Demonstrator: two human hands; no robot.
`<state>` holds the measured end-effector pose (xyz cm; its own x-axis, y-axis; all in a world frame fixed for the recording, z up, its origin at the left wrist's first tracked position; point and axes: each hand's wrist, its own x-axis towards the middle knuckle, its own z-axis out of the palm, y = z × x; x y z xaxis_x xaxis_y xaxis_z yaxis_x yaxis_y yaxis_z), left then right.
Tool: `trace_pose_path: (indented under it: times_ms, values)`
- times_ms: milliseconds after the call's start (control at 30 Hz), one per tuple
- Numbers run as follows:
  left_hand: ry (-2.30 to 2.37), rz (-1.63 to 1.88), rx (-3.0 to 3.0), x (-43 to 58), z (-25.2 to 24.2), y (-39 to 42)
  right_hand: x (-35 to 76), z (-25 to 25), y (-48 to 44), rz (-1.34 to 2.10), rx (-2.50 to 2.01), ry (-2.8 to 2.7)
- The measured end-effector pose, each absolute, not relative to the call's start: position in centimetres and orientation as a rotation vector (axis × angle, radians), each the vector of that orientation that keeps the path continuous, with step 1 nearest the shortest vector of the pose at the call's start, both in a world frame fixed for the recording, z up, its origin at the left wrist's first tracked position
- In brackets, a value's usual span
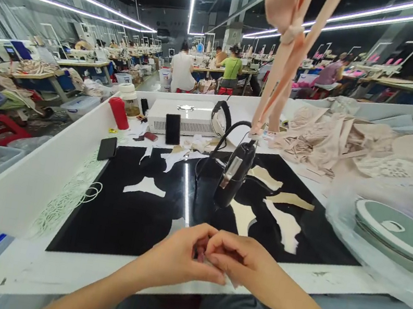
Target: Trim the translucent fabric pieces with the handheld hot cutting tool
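Note:
My left hand (179, 255) and my right hand (246, 259) meet at the front edge of the table, fingers curled and pressed together. Between them shows a bit of something pale and pinkish, mostly hidden by the fingers. Just beyond, a black corded tool (235, 172) hangs from knotted pale pink fabric strips (282, 56) over a glossy black board (131, 226). Cut pieces lie flat on the board: a white piece (145, 186) at left, a cream piece (242, 217) beside the tool, a tan strip (292, 200) and a white piece (284, 226) at right.
A green-and-white oval object (402, 229) sits in clear plastic at right, before heaped beige fabric (324, 137). Left are pale green cord loops (64, 199), a black phone-like object (107, 148) and a red container (119, 112). A white box (181, 116) stands behind. People work farther off.

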<state>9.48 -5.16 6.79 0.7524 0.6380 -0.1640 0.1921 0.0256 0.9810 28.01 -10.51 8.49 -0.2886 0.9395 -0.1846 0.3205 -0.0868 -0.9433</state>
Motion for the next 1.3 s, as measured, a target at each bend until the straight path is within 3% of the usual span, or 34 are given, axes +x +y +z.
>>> trace_pose_path:
  times_ms: [300, 567, 900, 1300]
  values:
    - [0.886, 0.433, 1.089, 8.1, 5.1, -5.3, 29.9, 5.0, -10.0, 0.965, -1.458, -1.196]
    - [0.833, 0.67, 0.865, 8.3, 4.4, -6.3, 26.0, -0.2, -13.4, 1.319, -1.384, -1.091]
    - [0.791, 0.689, 0.73, 6.8, 3.5, -6.5, 25.6, 0.7, -13.0, 1.396, -1.443, -1.341]
    - [1.025, 0.75, 1.047, 4.7, 2.5, -6.4, 27.1, 1.5, -13.0, 1.258, -1.59, -1.293]
